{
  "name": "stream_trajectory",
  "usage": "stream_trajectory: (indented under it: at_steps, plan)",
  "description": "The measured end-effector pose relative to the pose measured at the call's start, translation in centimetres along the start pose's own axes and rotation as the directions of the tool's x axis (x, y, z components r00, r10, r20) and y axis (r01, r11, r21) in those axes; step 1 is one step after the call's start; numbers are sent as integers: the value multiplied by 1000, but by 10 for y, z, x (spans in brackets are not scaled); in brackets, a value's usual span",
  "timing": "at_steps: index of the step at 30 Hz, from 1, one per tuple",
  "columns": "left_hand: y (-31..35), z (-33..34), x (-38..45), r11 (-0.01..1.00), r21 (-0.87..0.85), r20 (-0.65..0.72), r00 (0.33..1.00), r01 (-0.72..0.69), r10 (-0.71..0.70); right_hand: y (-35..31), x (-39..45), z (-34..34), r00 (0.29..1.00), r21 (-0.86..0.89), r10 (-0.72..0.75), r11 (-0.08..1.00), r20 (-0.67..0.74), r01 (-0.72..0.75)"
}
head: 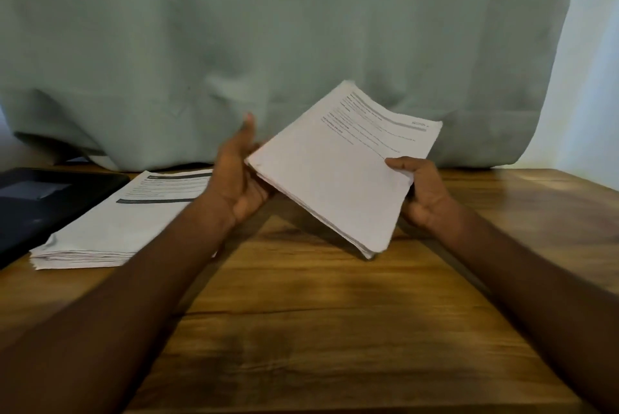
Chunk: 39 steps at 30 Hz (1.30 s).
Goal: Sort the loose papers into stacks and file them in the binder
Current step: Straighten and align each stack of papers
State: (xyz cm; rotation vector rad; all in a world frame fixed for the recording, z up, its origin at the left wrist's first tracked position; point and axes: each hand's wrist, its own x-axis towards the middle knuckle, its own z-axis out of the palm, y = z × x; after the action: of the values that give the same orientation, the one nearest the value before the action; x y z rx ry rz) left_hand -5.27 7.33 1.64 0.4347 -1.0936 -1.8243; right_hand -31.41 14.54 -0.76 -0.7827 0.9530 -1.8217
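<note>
White paper sheaf (335, 172) held tilted above wooden desk (301, 330): right hand (422, 192) pinches its near edge, left hand (239, 175) cups the left edge, thumb free. Second stack (124, 216) lies left, beside dark binder (40, 202). Squaring step; next, probably lay it down aligned.

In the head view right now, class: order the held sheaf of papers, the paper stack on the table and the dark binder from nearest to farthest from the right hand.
1. Held sheaf of papers: gripped by the right hand.
2. Paper stack on the table: past the left hand.
3. Dark binder: far left edge.
</note>
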Motion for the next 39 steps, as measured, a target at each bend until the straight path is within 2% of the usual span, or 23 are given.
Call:
stream_trajectory:
  at_steps: [2, 3, 7, 11, 14, 18, 21, 23, 29, 31, 33, 35, 37, 39]
  plan:
    - [18, -19, 3, 997, -72, -10, 1000, 0, 0, -3, -3, -2, 996, -79, 72, 995, 58, -68]
    - [24, -27, 3, 999, -47, -4, 1000, 10, -10, -3, -4, -2, 990, -130, 115, 986, 85, -103]
    - [18, -35, 1, 987, 151, -33, 998, 50, -45, 4, -6, 1, 959, -289, 215, 945, 185, -156]
    - [-1, -21, 4, 949, 308, -74, 996, 69, -48, 20, -11, 16, 920, -361, 274, 918, 280, -163]
    - [-11, -23, 8, 929, 365, -102, 995, 58, -22, 29, -7, 20, 910, -315, 278, 932, 308, -179]
    - [-18, -24, 13, 921, 389, -150, 985, -16, 81, 36, 9, 11, 937, -301, 243, 939, 251, -163]
    - [-14, -28, 25, 906, 414, -285, 933, -87, 220, 34, 12, 8, 950, -354, 190, 930, 246, -95]
    - [-11, -34, 34, 896, 434, -340, 903, -98, 263, 34, 10, 7, 947, -378, 192, 922, 259, -84]
    - [-7, -43, 56, 936, 350, -467, 864, -15, 189, 38, 11, 6, 958, -418, 149, 908, 247, -33]
    - [-5, -39, 56, 951, 310, -433, 889, -8, 149, 41, 16, 6, 960, -400, 123, 916, 252, -12]
    - [-3, -36, 50, 948, 313, -272, 962, 65, 24, 42, 21, 5, 961, -390, 105, 921, 254, 3]
    - [-7, -35, 41, 908, 395, -129, 987, 140, -96, 41, 23, 3, 966, -374, 95, 928, 241, 2]
    - [-14, -38, 37, 902, 389, -102, 981, 189, -162, 41, 23, 2, 966, -372, 93, 928, 242, 4]
    - [-19, -37, 34, 917, 339, -135, 976, 208, -171, 43, 22, 3, 968, -374, 80, 927, 236, 15]
